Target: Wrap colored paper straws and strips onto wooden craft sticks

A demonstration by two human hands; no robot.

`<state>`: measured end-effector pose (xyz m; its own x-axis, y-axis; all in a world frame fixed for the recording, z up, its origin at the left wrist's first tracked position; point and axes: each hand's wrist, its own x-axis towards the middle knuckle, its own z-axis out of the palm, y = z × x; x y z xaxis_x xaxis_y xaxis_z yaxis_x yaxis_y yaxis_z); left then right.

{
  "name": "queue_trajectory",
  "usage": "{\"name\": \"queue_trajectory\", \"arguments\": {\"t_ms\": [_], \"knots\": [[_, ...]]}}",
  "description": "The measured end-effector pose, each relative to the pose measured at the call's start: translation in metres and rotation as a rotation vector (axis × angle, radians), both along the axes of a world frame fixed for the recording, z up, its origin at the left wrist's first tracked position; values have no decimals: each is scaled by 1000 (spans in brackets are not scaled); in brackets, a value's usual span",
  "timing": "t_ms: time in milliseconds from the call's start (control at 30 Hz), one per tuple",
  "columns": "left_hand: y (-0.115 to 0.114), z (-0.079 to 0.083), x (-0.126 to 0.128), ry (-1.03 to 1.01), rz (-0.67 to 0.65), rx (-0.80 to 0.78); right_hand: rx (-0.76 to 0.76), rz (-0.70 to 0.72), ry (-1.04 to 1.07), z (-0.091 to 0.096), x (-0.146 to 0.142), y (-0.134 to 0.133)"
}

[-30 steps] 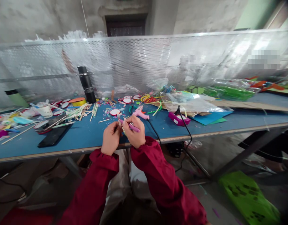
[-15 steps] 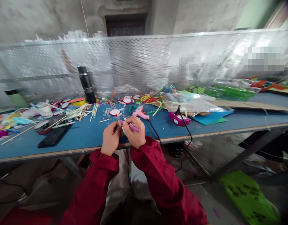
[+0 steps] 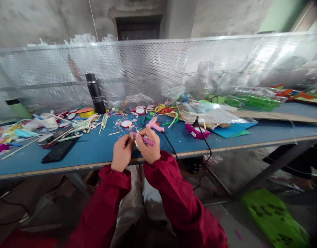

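Both hands meet over the front edge of the blue table. In the fingertips of my left hand (image 3: 121, 153), closed, is a thin, pale flat strip (image 3: 131, 130) pointing upward. My right hand (image 3: 150, 147) is wrapped round a purple pen (image 3: 149, 141), its tip end close to the strip. Whether the tip touches the strip I cannot tell. Just beyond the fingers lies a white disc with a red rim (image 3: 126, 123). A pink glue gun (image 3: 155, 124) rests behind my right hand, its black cord running off the table edge.
Left: a black phone (image 3: 59, 151), pale sticks (image 3: 88, 124), a paper cup (image 3: 49, 122) and a black flask (image 3: 95, 93). Right: a magenta box (image 3: 197, 131) with a black cord, plastic bags (image 3: 210, 110) and blue sheets (image 3: 231, 128). A perforated metal screen (image 3: 153, 65) stands behind.
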<state>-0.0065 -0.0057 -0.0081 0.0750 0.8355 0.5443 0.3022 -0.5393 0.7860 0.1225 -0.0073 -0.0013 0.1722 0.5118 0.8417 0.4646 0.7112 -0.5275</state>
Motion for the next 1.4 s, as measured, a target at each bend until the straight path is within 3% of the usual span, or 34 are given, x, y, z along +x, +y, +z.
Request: {"name": "queue_trajectory", "arguments": {"t_ms": [567,1400], "knots": [[0,0,0,38,11,17,-2,27,2,0,0,0],[-2,-3,-1,-12,-72,39,-86,53,65,2,2,-4]]}}
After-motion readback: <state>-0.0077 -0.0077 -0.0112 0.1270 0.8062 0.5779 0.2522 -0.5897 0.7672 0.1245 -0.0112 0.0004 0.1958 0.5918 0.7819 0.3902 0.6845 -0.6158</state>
